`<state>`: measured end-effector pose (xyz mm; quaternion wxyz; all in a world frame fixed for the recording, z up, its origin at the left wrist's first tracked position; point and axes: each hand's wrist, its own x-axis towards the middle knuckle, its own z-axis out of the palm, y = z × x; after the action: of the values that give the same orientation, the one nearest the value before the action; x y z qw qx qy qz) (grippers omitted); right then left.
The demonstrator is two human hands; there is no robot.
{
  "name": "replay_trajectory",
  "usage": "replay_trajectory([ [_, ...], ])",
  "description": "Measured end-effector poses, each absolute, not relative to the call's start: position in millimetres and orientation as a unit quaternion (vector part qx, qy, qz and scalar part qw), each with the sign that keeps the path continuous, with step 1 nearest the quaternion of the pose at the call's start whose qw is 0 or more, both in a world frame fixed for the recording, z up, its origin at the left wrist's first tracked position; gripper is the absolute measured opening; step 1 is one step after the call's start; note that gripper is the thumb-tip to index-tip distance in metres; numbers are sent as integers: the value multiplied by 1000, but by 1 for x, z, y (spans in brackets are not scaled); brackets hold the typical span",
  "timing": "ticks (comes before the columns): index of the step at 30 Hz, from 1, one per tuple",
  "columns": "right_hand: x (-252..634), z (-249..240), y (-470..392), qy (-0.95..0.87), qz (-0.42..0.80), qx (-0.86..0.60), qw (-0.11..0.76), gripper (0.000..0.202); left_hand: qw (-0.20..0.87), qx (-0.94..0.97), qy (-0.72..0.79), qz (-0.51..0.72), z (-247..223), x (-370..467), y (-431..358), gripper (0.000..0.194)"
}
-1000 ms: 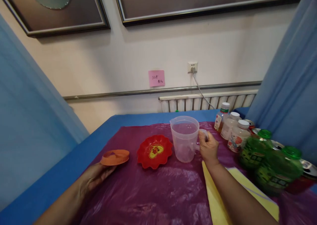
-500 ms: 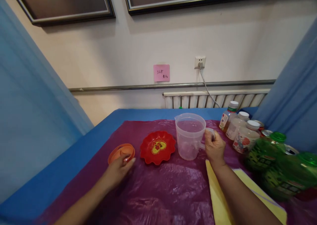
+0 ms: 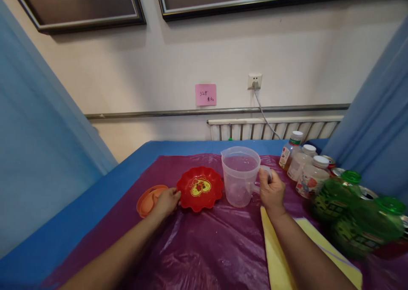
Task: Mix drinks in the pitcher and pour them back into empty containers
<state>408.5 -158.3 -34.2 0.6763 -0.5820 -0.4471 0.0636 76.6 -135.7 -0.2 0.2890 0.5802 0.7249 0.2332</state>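
My left hand (image 3: 168,201) pinches the left rim of a red scalloped plate (image 3: 200,189) that has a yellow printed design in its middle. Partly behind that hand lies an orange dish (image 3: 147,203) with a smaller orange piece inside. To the right of the plate stands a clear plastic measuring jug (image 3: 239,181), upright, with droplets on its inner wall. My right hand (image 3: 272,190) is wrapped round the jug's handle.
A purple plastic sheet (image 3: 204,251) covers much of the blue table (image 3: 95,200). Bottles and cans crowd the right side, among them green bottles (image 3: 366,224) and a white-capped jar (image 3: 314,177). A folded yellow cloth (image 3: 277,251) lies under my right forearm. Blue curtains hang on both sides.
My left hand has moved right from the orange dish to the rim of the red plate and closed on it. My right hand stays on the jug's handle.
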Motion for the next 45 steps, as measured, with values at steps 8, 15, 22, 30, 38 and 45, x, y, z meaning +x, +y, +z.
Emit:
replay_trajectory([
  [8,407,-35,-159,-446,70,-577,680,47,275,577,729,246,35,57,-126,30],
  [15,405,-33,-160,-447,82,-561,692,45,255,592,720,259,95,40,-107,29],
  [22,404,-36,-159,-445,103,-552,698,44,222,650,670,282,175,69,-79,27],
  [30,401,-35,-154,-443,117,-543,704,45,169,723,622,249,225,142,-64,30],
  [38,403,-33,-153,-457,120,-535,700,42,45,786,588,187,236,194,-61,24],
  [45,402,-29,-153,-456,131,-533,701,43,-69,836,500,215,238,204,-66,28],
])
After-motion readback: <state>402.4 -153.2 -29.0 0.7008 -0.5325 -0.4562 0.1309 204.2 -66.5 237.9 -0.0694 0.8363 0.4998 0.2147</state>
